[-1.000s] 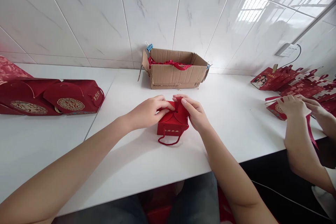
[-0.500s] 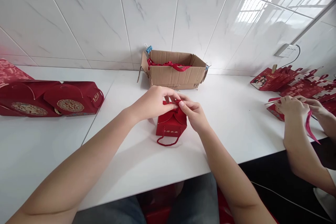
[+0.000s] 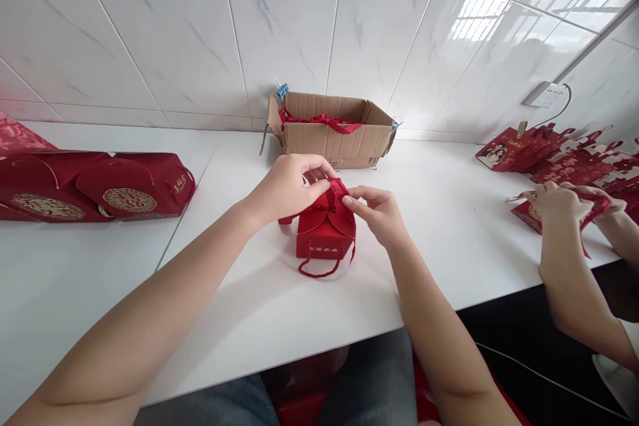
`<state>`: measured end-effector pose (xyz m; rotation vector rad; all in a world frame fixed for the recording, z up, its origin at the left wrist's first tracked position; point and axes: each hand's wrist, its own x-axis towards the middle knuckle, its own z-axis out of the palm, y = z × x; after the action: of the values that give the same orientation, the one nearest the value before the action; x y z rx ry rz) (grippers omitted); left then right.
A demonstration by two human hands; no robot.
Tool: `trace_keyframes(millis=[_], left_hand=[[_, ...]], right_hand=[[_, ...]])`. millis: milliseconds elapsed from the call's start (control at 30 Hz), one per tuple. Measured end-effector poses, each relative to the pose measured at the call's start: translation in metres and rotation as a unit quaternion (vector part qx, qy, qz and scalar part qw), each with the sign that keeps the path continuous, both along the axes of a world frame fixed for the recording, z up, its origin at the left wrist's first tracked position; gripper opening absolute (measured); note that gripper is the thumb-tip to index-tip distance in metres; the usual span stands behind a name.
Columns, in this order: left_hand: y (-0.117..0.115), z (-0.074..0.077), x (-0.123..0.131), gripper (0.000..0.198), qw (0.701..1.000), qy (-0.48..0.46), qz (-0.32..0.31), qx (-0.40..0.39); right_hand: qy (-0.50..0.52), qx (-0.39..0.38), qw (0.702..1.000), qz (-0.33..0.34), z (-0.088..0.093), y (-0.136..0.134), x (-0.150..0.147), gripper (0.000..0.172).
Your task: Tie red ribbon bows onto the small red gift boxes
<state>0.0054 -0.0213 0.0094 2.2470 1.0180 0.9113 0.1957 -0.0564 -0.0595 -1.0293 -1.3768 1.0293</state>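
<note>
A small red paper gift box [image 3: 324, 237] stands on the white table [image 3: 249, 299], with the left hand [image 3: 287, 188] and right hand [image 3: 380, 214] each pinching the red ribbon [image 3: 333, 190] at its folded top; the box looks light and crushable, best steadied by its side walls.

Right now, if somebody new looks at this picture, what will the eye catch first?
First the small red gift box in the middle of the white table, its top pinched by the left hand and the right hand. Behind it an open cardboard box holds red ribbon; large red boxes lie far left, and another person's hands work at the right edge.
</note>
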Motion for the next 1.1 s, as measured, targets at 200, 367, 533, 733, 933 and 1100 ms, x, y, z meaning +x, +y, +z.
trace_keyframes(millis=[200, 367, 533, 733, 933, 1100], left_hand=[[0.004, -0.007, 0.000, 0.016, 1.000, -0.014, -0.001, -0.017], [0.002, -0.008, 0.003, 0.018, 1.000, 0.000, 0.011, -0.017], [0.000, -0.007, 0.005, 0.018, 0.999, -0.013, 0.002, -0.033], [0.000, -0.005, 0.003, 0.017, 0.999, -0.023, -0.011, -0.037], [0.002, -0.003, -0.009, 0.020, 0.986, 0.103, -0.042, -0.121], [0.005, -0.008, -0.009, 0.011, 0.975, 0.173, -0.044, -0.134]], right_hand=[[0.015, -0.018, 0.999, 0.023, 0.004, -0.003, 0.001, 0.022], [0.047, -0.049, 0.997, 0.021, 0.006, -0.007, -0.003, 0.026], [-0.038, 0.000, 0.997, -0.060, 0.002, -0.005, -0.012, 0.026], [-0.107, 0.061, 0.990, -0.075, -0.003, -0.003, -0.016, 0.018], [-0.098, 0.071, 0.991, -0.048, -0.002, -0.002, -0.016, 0.020], [-0.025, -0.002, 0.998, 0.049, 0.000, -0.005, -0.008, 0.023]])
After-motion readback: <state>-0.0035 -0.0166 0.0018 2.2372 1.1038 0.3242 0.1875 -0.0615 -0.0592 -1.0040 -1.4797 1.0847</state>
